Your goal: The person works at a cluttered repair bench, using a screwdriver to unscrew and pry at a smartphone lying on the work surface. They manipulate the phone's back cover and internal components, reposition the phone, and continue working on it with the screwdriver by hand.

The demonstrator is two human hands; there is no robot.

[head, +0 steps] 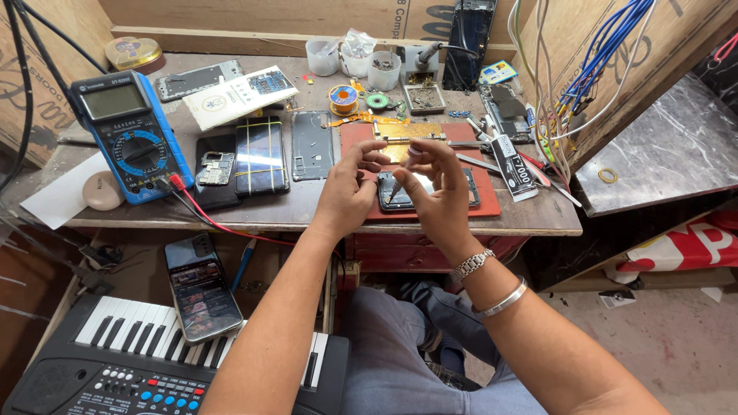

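While both hands (pixel 347 192) (pixel 437 196) hover near the table edge (pixel 323 223), right grip pinches a tool (pixel 394 187).

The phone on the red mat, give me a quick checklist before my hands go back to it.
1. Phone lies flat on the red mat: ok.
2. Right hand grips a thin tool above it: ok.
3. Left hand free of tools: cannot tell.
4. Glue tube within reach on the mat's right side: ok.
5. Multimeter leads clear of the mat: ok.
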